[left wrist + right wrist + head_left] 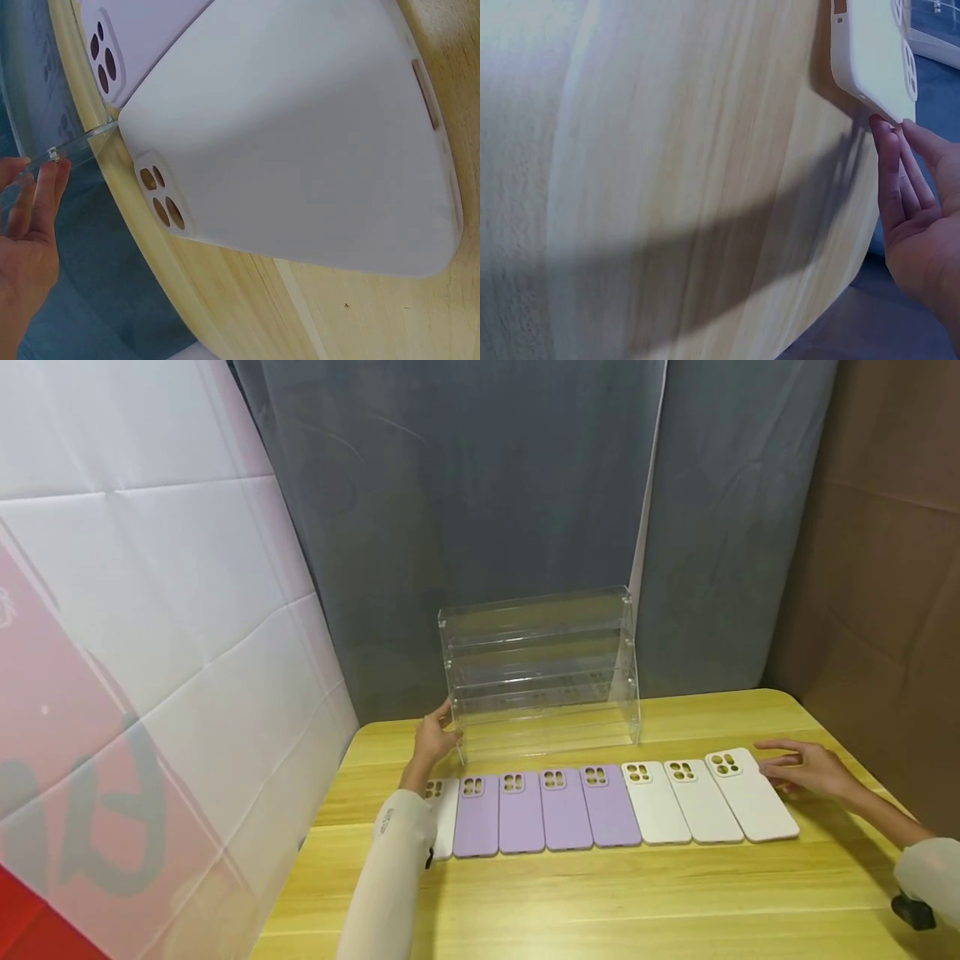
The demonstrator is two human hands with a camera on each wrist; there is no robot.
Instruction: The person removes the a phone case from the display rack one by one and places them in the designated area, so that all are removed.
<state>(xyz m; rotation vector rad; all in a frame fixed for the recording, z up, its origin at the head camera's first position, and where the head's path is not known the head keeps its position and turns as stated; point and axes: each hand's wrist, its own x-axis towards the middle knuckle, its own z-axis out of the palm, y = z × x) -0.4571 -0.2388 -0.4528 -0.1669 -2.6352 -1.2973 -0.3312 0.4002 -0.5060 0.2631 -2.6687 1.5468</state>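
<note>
With thumb and fingers, my left hand (433, 742) grips the left side panel of a clear acrylic tiered display stand (540, 727) at the back of the table. In the left wrist view, the fingers (45, 199) lie along the panel's edge near a small bolt. My right hand (810, 770) is at the upper right edge of the end white phone case (757, 802). Thumb and fingertips pinch the corner of that case (874, 60) in the right wrist view. Its camera cutouts face up.
Beside it lie two white phone cases (660, 810), then several purple phone cases (521, 818). Another white phone case (300, 135), partly behind my left sleeve, ends the row. Grey curtain (525, 485) hangs behind the yellow wooden table (570, 910); white panels (172, 568) stand left.
</note>
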